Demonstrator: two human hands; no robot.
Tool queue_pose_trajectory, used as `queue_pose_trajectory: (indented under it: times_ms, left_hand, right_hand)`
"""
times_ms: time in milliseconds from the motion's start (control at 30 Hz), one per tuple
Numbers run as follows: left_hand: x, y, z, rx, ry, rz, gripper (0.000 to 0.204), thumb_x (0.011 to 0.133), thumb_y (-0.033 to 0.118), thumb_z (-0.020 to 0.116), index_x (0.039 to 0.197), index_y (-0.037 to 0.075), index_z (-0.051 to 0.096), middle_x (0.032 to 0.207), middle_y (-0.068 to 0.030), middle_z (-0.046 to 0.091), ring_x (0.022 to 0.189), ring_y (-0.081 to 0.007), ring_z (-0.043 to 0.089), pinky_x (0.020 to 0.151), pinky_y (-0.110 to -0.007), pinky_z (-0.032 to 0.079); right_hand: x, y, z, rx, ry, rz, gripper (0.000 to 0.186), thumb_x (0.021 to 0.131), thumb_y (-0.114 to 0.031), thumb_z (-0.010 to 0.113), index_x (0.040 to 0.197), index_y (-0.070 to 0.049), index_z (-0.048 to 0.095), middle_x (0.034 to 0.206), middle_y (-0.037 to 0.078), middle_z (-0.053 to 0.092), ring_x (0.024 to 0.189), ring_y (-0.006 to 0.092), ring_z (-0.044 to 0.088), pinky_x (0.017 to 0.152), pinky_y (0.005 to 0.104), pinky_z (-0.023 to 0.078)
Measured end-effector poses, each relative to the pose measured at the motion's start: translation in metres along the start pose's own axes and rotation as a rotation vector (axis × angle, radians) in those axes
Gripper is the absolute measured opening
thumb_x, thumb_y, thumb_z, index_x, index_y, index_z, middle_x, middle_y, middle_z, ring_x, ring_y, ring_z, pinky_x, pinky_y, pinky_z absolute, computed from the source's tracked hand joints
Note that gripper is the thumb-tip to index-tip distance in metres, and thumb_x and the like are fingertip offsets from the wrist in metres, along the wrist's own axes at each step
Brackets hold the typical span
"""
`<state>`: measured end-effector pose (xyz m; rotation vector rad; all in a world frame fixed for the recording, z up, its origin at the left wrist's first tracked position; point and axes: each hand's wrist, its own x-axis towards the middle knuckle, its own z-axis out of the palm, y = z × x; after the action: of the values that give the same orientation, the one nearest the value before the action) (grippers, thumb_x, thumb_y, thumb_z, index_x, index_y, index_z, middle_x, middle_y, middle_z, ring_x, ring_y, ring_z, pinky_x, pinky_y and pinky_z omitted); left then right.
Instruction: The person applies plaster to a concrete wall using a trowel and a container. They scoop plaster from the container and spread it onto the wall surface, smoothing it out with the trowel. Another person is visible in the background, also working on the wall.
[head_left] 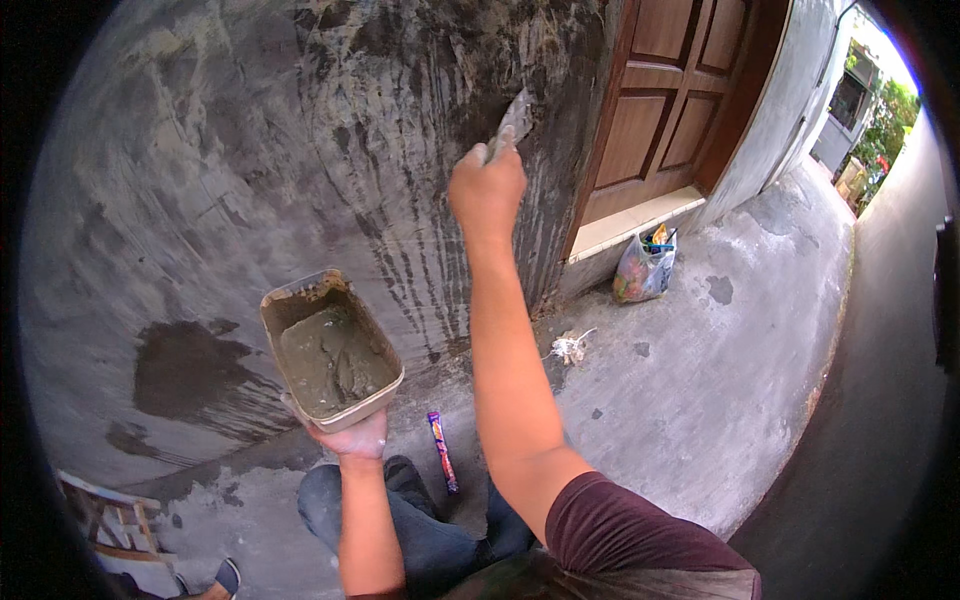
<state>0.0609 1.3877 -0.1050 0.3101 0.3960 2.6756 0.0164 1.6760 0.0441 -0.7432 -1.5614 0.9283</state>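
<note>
My left hand (352, 437) holds up a rectangular plastic tub (390, 392) from beneath, its fingers mostly hidden under the base. Wet grey mortar (335, 362) lies inside the tub, with some smeared up the far wall. Stretched out ahead, my right hand (488, 190) is closed around a putty knife (516, 112) smeared with grey. The blade is up against, or very close to, a dark wet patch of the grey wall (400, 130), left of the door; exact contact cannot be made out. Dark drips run down the wall below it.
A brown panelled door (655, 110) with a pale sill (635, 225) stands right. Below it sits a filled plastic bag (645, 268), near white string (570, 347). A purple wrapper (442, 452) lies by my legs. A wooden frame (120, 520) and another person's foot (228, 577) are lower left.
</note>
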Motion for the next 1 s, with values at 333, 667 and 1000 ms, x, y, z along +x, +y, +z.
queue_pose_trajectory:
  times_ms: [333,667,1000]
  left_hand:
    - [0.003,0.013,-0.009,0.105,0.091,0.056,0.081,0.089,0.071,0.059,0.158,0.031,0.044,0.163,-0.0036,0.043,0.148,-0.0362,0.042,0.110,-0.069,0.041]
    - [0.006,0.000,-0.002,0.041,0.062,0.028,0.080,0.090,0.069,0.061,0.157,0.028,0.045,0.162,-0.0040,0.044,0.146,-0.0350,0.044,0.112,-0.068,0.040]
    - [0.001,-0.001,0.005,0.018,0.026,0.063,0.081,0.092,0.069,0.059,0.159,0.026,0.044,0.163,-0.0058,0.044,0.148,-0.0363,0.043,0.117,-0.065,0.039]
  right_hand:
    - [-0.068,-0.050,0.007,0.125,-0.246,0.149,0.062,0.098,-0.011,0.056,0.150,0.016,0.039,0.116,0.038,0.065,0.110,0.0548,0.062,0.101,0.0532,0.047]
    - [-0.052,0.009,-0.085,0.749,-0.288,0.657,0.056,0.107,-0.027,0.060,0.157,-0.009,0.043,0.077,-0.001,0.051,0.052,0.0078,0.044,0.043,0.0238,0.031]
    - [-0.016,-0.003,-0.023,0.386,-0.274,0.433,0.033,0.096,-0.016,0.058,0.115,0.010,0.062,0.082,0.017,0.068,0.065,0.0260,0.066,0.057,0.0422,0.052]
